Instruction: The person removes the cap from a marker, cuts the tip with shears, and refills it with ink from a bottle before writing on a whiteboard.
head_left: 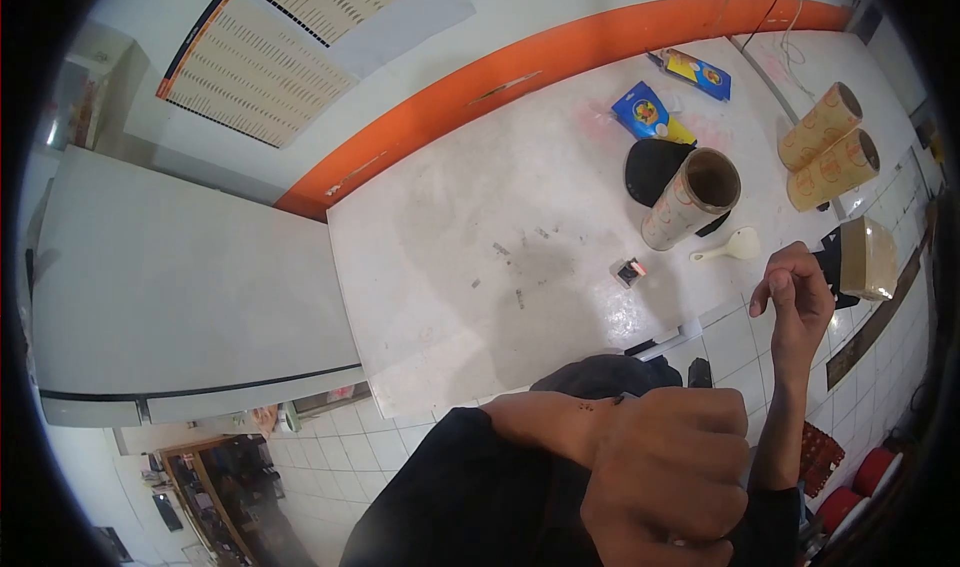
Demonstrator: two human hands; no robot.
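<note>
My left hand (668, 467) is a closed fist, back of the hand up, close to the camera. Its curled fingers hide whatever may be inside. Farther right, my right hand (797, 292) is raised with its fingers bent and the thumb pressed against them. Anything held there is too small or hidden to make out. Behind my right hand is a brown box-like block (868, 259) with a black part beside it. A white rice paddle (727, 247) lies on the white table (430, 287), left of my right hand. Near it sits a small black and pink item (629, 273).
An upright cardboard tube (690, 202) stands by a black cloth-like item (648, 167). Two more patterned tubes (832, 172) stand at the right. Blue and yellow packets (645, 112) lie near the wall's orange band (480, 92). A large grey surface (190, 277) adjoins the table's left edge.
</note>
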